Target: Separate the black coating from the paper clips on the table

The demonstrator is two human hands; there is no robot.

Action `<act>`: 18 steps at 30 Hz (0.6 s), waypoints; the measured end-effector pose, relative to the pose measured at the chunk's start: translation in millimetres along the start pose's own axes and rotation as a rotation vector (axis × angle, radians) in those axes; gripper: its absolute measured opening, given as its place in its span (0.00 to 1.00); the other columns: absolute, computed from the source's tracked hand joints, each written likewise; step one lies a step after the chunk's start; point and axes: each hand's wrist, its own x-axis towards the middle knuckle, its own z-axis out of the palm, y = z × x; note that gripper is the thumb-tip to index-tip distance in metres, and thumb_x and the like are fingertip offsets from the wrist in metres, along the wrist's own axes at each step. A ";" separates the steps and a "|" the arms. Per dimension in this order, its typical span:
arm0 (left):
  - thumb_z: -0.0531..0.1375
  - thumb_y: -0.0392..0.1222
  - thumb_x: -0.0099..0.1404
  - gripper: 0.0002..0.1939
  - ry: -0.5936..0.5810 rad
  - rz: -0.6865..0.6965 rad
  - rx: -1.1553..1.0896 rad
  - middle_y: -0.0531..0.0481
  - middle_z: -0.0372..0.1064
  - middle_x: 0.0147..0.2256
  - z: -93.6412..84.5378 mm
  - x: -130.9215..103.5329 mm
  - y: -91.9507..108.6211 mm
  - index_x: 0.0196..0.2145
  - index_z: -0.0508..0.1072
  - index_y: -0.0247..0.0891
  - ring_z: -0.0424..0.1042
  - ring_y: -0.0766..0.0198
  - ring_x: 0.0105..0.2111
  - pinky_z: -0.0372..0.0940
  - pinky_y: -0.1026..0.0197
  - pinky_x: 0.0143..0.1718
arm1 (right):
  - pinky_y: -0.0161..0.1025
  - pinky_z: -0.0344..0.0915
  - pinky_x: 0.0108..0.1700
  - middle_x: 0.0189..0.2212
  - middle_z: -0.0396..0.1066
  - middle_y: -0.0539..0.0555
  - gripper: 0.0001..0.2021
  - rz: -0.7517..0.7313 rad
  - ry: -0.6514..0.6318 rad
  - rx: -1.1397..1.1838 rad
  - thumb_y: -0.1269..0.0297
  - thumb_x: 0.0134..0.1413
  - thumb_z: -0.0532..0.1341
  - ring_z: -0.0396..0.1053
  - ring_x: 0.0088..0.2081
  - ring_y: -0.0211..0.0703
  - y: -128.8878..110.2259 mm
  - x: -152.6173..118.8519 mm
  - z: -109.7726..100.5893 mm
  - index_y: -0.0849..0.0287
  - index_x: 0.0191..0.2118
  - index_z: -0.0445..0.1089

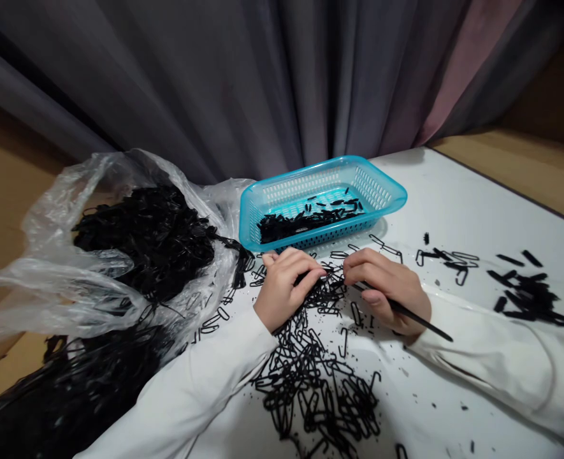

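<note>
Clock centred on the hands, 12 = away from the person. Right hand (389,290): closed, gripping a thin black rod (425,322), slanted, free end out toward 4. Left hand (284,284): just across at 9 from the right, fingers curled, thumb near index; black shows between them, can't tell if it's gripped. Black loops (320,395): narrow, elongated, loose on the white table (477,210), running from under and between the hands down to a dense heap at 6. Blue basket (247,220) at 12, just beyond the hands, short black pieces (291,223) inside, mostly along its near side. Clear plastic bag (95,319) at 9–10, open, holding a black tangle (148,242). More black strands (71,401) at 8. Black strips (530,293) piled at 3, well apart from the hands.
</note>
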 end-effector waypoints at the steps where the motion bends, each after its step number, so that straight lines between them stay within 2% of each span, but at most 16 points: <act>1: 0.57 0.40 0.68 0.08 -0.004 0.002 -0.005 0.54 0.74 0.34 0.3 -0.2 -0.4 0.31 0.73 0.40 0.68 0.63 0.38 0.51 0.55 0.42 | 0.38 0.65 0.36 0.34 0.64 0.56 0.18 -0.004 -0.003 -0.006 0.56 0.68 0.42 0.64 0.36 0.41 0.2 0.1 0.1 0.59 0.38 0.64; 9: 0.57 0.39 0.67 0.08 -0.020 -0.019 -0.034 0.53 0.73 0.33 0.5 1.1 0.9 0.30 0.72 0.39 0.68 0.63 0.37 0.53 0.55 0.41 | 0.37 0.67 0.36 0.37 0.65 0.57 0.12 0.001 -0.051 -0.141 0.62 0.67 0.46 0.64 0.36 0.40 1.3 -0.1 4.8 0.59 0.39 0.64; 14: 0.58 0.39 0.67 0.09 0.022 -0.090 0.059 0.54 0.71 0.30 0.4 1.9 3.5 0.28 0.72 0.39 0.67 0.62 0.36 0.51 0.55 0.41 | 0.37 0.66 0.34 0.35 0.66 0.57 0.14 -0.081 0.000 -0.169 0.63 0.67 0.44 0.64 0.36 0.40 1.0 -1.5 5.9 0.59 0.37 0.64; 18: 0.58 0.39 0.67 0.09 0.045 -0.095 0.042 0.54 0.71 0.29 0.9 1.1 1.5 0.28 0.72 0.39 0.66 0.62 0.35 0.51 0.55 0.40 | 0.38 0.66 0.34 0.36 0.66 0.58 0.17 -0.110 0.022 -0.160 0.61 0.68 0.42 0.65 0.36 0.41 -0.1 -3.6 5.2 0.59 0.37 0.65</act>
